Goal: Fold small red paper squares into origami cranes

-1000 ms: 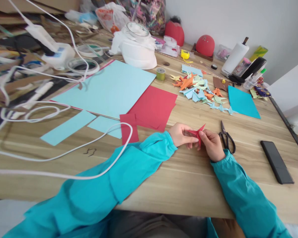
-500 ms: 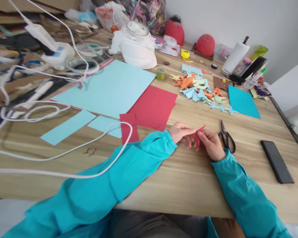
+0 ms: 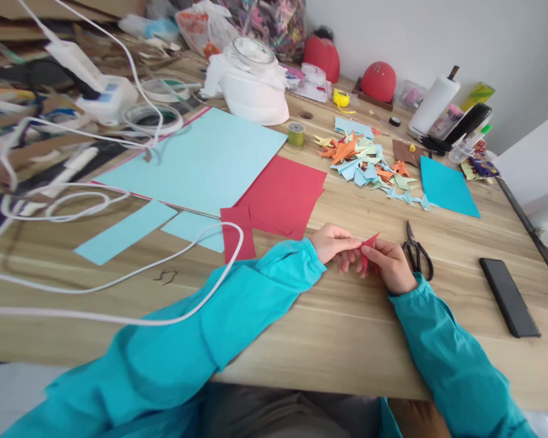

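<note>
Between my two hands is a small piece of folded red paper [image 3: 371,239] with pointed tips. My left hand [image 3: 337,245] pinches it from the left, thumb and fingertips pressed together. From the right, my right hand [image 3: 391,263] grips it between thumb and forefinger. The fingers cover part of the paper, so its full shape is hidden. Black-handled scissors [image 3: 418,255] lie just right of my right hand, blades pointing away. Left of my left hand lie a small red paper piece [image 3: 237,234] and a stack of red paper sheets [image 3: 285,194].
Folded paper cranes [image 3: 365,161] in several colours lie in a heap farther back, beside a blue paper sheet [image 3: 447,187]. A phone [image 3: 509,298] rests at the right. A white cable [image 3: 119,317] loops over my left sleeve. Behind stand a thread spool [image 3: 296,135] and light blue sheets [image 3: 201,161].
My right thumb and fingers have shifted slightly on the folded red paper, whose lower tips show a little differently. Both hands stay in nearly the same place.
</note>
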Motion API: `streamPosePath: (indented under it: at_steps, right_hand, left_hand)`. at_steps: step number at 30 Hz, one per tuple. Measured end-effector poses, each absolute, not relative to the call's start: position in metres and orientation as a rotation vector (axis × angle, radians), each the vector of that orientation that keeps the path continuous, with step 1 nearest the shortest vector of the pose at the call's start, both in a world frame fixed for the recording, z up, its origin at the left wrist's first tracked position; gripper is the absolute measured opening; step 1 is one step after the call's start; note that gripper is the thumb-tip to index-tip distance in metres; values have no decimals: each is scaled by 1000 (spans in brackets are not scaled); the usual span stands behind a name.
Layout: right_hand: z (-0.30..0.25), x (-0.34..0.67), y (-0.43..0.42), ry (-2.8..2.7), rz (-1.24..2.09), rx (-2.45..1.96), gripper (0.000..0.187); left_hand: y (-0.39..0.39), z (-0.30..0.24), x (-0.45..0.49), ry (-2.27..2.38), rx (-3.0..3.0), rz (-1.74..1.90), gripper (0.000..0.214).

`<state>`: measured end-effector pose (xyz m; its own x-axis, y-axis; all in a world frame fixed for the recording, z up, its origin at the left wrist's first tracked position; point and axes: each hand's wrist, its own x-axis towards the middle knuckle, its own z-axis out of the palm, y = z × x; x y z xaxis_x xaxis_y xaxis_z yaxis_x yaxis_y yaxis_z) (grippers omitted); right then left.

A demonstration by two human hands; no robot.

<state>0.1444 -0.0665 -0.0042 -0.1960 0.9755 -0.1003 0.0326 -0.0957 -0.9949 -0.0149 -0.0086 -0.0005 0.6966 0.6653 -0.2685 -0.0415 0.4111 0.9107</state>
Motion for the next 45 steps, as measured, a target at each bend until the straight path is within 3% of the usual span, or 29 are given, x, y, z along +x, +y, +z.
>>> streamPosePath:
  at_steps: [25, 34, 45]
  right_hand:
    - [-7, 146, -64, -1223, 1484, -1129, 20]
    - [-10, 143, -64, -1189, 1338, -1142, 22]
    - [1, 136, -65, -1362, 1285, -1149, 26]
  left_hand:
    - [-2, -3, -16, 628, 1022, 424, 24]
    - [-9, -4, -9, 690, 741, 708, 28]
    - [-23, -9, -2, 753, 934, 838, 27]
